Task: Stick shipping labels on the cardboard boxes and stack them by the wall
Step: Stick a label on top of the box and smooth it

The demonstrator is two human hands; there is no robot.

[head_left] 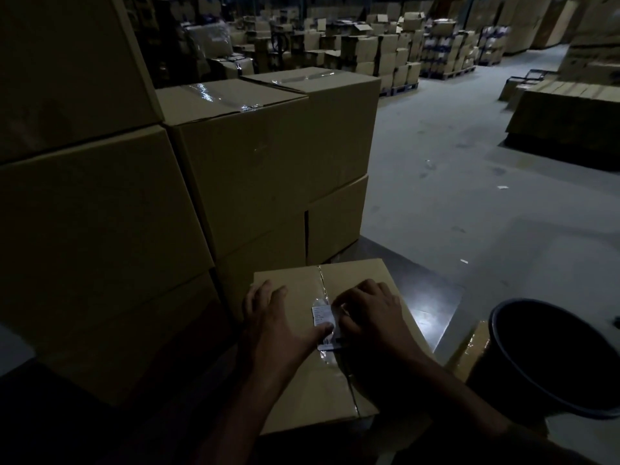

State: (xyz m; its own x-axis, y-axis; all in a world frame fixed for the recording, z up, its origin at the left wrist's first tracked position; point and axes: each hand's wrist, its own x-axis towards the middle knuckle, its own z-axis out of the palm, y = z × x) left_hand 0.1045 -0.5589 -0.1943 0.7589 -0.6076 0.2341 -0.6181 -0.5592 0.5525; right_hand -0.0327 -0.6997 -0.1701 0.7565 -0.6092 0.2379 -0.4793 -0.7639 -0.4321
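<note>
- Setting: a dim warehouse with a grey concrete floor (pixel 469 196); pallets of cartons (pixel 385 55) crowd the far end, and a low block of flat-packed cardboard (pixel 567 109) sits at the right.
- Stacked boxes (pixel 100 213): sealed brown cartons piled to my left and straight ahead, the nearest stack touching the far edge of the box I am working on. Clear tape glints on the two tops (pixel 235 95) in view.
- Cardboard box (pixel 318 391): lies in front of me on a dark glossy surface (pixel 426 297), flaps closed, with a taped seam running down the middle of its top.
- Shipping label (pixel 322 317): small and white with print and a barcode, lying on the box top across the seam, between my two hands.
- Left hand (pixel 278 323): palm down on the box top, fingers spread, thumb pressing the label's left edge.
- Right hand (pixel 372 313): fingers curled down over the label's right edge; I cannot tell whether they pinch it or only press.
- Dark round bucket (pixel 553 357): open-mouthed, just right of the box, beside my right forearm.
</note>
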